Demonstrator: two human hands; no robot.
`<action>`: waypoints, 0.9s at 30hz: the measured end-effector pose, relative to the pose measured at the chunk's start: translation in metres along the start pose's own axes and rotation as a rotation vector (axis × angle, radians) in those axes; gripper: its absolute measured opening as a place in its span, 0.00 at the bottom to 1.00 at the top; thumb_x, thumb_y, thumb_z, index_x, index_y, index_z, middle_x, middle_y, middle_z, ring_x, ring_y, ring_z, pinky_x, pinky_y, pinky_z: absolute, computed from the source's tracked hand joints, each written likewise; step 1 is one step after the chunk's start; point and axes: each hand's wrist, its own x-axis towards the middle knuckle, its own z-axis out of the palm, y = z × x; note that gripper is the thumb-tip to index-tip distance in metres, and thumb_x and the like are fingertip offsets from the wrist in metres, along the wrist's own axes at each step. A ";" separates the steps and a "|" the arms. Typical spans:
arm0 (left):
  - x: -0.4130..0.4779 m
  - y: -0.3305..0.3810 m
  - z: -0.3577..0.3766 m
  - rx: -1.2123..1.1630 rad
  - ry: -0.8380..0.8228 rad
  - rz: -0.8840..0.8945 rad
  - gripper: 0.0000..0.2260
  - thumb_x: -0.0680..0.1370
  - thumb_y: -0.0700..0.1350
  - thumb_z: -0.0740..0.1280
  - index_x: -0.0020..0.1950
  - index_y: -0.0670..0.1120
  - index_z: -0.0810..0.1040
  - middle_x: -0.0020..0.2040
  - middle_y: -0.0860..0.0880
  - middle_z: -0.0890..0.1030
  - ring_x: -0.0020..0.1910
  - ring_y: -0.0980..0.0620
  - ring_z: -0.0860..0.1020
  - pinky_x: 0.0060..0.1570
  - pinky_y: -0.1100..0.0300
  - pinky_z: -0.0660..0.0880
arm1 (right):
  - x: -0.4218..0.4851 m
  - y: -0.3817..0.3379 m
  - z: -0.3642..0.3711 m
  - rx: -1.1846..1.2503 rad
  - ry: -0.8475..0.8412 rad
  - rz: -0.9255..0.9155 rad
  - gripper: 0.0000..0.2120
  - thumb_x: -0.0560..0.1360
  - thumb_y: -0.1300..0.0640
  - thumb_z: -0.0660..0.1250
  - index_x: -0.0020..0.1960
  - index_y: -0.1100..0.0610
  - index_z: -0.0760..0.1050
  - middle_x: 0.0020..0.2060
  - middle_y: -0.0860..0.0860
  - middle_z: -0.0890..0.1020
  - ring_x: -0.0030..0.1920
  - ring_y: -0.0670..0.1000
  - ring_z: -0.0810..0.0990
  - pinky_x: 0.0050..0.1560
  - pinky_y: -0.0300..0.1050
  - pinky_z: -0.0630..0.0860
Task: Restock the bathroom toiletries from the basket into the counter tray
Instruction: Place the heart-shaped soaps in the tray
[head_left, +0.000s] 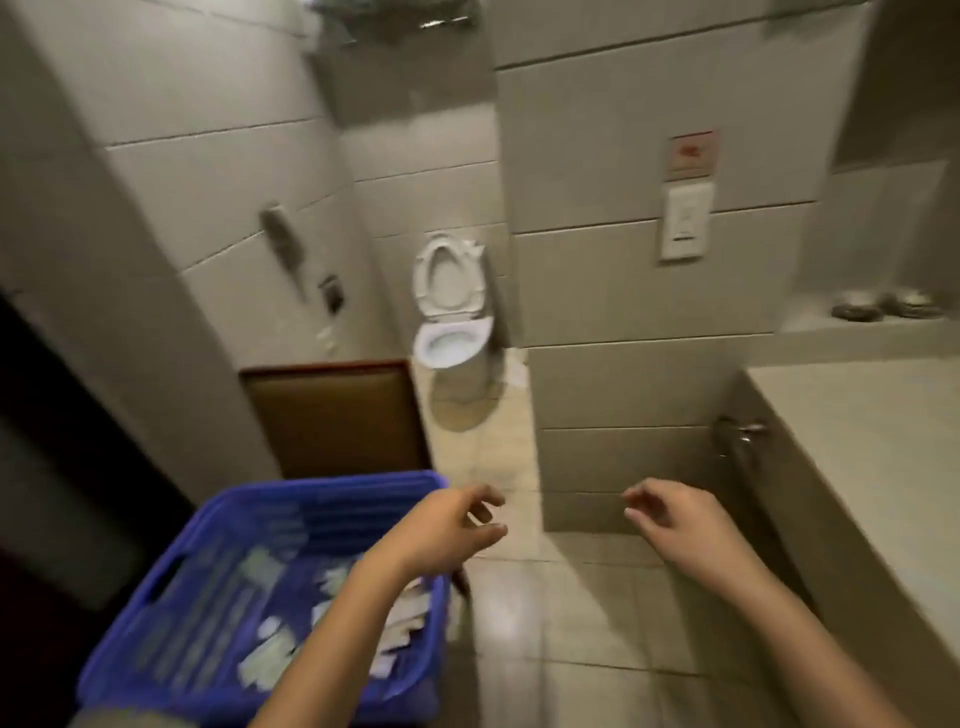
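Observation:
A blue plastic basket (171, 582) stands at the lower left with several pale toiletry packets (270, 660) lying in its bottom. My left hand (447, 525) hovers over the basket's far right corner, fingers loosely curled and holding nothing. My right hand (675, 519) hangs in the air over the floor, level with the left, also loosely curled and holding nothing. A grey counter (872, 467) runs along the right side. No tray shows on it in this blurred view.
A white toilet (451, 312) with its lid up stands at the far end. A brown wooden panel (337, 415) sits behind the basket. Two small round dishes (883, 307) rest on a ledge at the right. Tiled floor (545, 623) lies between basket and counter.

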 end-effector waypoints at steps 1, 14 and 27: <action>-0.015 -0.020 -0.008 -0.031 0.046 -0.049 0.14 0.77 0.49 0.66 0.62 0.50 0.74 0.50 0.53 0.78 0.44 0.58 0.76 0.48 0.64 0.72 | 0.009 -0.021 0.013 -0.002 -0.045 -0.053 0.09 0.76 0.56 0.65 0.55 0.54 0.78 0.49 0.48 0.80 0.49 0.46 0.77 0.48 0.35 0.68; -0.110 -0.171 -0.027 -0.222 0.127 -0.505 0.17 0.78 0.52 0.64 0.66 0.52 0.71 0.60 0.51 0.76 0.51 0.54 0.76 0.57 0.55 0.75 | 0.092 -0.147 0.148 -0.025 -0.410 -0.379 0.09 0.76 0.55 0.66 0.55 0.53 0.78 0.50 0.47 0.82 0.40 0.44 0.73 0.45 0.37 0.66; -0.021 -0.316 -0.036 -0.372 0.056 -0.956 0.19 0.80 0.52 0.61 0.69 0.46 0.69 0.65 0.46 0.74 0.61 0.48 0.75 0.58 0.57 0.71 | 0.265 -0.173 0.244 -0.186 -0.695 -0.427 0.11 0.77 0.56 0.64 0.59 0.54 0.76 0.51 0.48 0.81 0.46 0.45 0.75 0.46 0.36 0.66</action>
